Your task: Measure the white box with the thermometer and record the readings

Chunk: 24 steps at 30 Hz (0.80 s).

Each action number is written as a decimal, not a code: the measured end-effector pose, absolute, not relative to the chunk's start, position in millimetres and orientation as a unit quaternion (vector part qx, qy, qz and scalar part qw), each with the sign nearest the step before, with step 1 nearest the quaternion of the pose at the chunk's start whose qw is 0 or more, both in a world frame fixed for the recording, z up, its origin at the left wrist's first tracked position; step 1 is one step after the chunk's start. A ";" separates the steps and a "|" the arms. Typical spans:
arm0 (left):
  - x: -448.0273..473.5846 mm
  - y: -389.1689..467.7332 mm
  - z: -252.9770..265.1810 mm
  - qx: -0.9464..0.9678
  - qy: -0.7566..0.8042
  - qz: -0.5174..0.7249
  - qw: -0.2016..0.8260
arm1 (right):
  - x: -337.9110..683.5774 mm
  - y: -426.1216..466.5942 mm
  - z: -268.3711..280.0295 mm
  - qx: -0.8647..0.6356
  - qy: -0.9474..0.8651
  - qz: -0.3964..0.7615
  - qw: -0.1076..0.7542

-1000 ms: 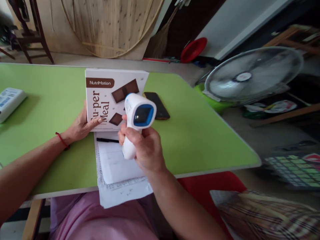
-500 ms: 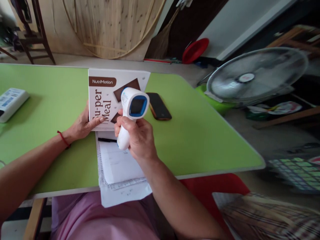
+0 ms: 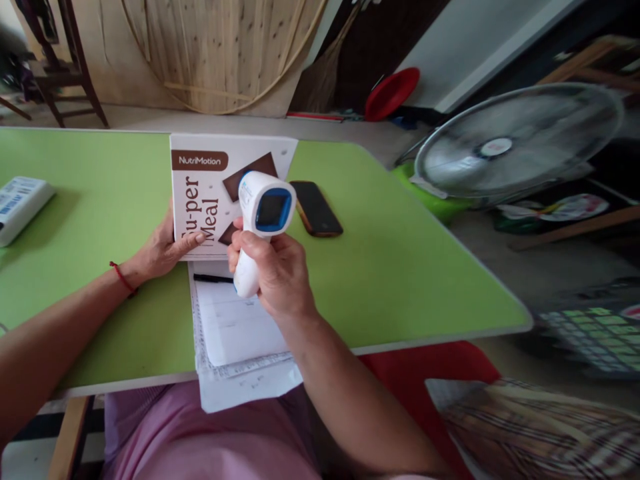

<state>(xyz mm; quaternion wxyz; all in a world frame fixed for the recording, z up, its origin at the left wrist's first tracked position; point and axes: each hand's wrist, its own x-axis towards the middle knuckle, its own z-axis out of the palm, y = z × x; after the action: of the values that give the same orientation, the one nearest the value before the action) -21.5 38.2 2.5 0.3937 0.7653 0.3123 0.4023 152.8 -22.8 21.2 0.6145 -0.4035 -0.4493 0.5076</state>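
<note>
The right hand point(image 3: 277, 270) wraps its fingers around the handle of a white, pistol-shaped thermometer point(image 3: 255, 200) with a dark, blue-rimmed screen. The left hand point(image 3: 163, 248) holds the near left corner of a white box point(image 3: 217, 190) printed with brown bars, thumb on its face. Under the right hand lie papers point(image 3: 240, 330) and a black pen point(image 3: 213, 279); beyond it, a dark phone point(image 3: 317, 208).
</note>
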 end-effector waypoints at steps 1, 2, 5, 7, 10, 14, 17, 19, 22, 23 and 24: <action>-21.5 38.3 2.8 0.768 0.310 0.402 0.390 | 153.2 -23.0 21.7 -0.404 -0.446 0.511 0.614; -21.6 38.6 3.1 0.770 0.309 0.405 0.385 | 153.5 -23.2 22.1 -0.404 -0.444 0.513 0.613; -22.4 39.8 3.7 0.770 0.312 0.406 0.380 | 154.3 -23.7 22.1 -0.410 -0.442 0.516 0.609; -23.1 40.3 4.2 0.771 0.316 0.400 0.382 | 153.8 -23.9 21.7 -0.409 -0.447 0.515 0.606; -23.4 38.4 6.4 0.774 0.325 0.397 0.372 | 153.2 -24.2 22.7 -0.401 -0.456 0.518 0.603; -23.2 31.0 11.3 0.767 0.370 0.396 0.342 | 169.7 -27.2 30.9 -0.399 -0.476 0.520 0.586; -24.7 27.4 13.3 0.755 0.417 0.379 0.336 | 202.9 -30.7 38.1 -0.464 -0.530 0.413 0.578; -26.5 27.8 13.0 0.745 0.433 0.374 0.344 | 229.1 -30.4 39.5 -0.551 -0.576 0.305 0.521; -29.9 31.2 11.0 0.738 0.432 0.374 0.360 | 259.6 -22.7 32.7 -0.631 -0.614 0.215 0.423; -31.1 32.4 10.2 0.739 0.424 0.373 0.367 | 265.7 -18.1 28.2 -0.647 -0.623 0.188 0.398; -32.4 33.4 9.7 0.740 0.414 0.373 0.377 | 269.6 -12.8 23.1 -0.660 -0.630 0.163 0.376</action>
<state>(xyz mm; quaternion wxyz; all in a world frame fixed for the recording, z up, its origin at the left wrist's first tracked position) -32.4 33.4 9.7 0.3769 0.7395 0.4144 0.3733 269.6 -12.8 23.1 0.3757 -0.6599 -0.6300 0.1628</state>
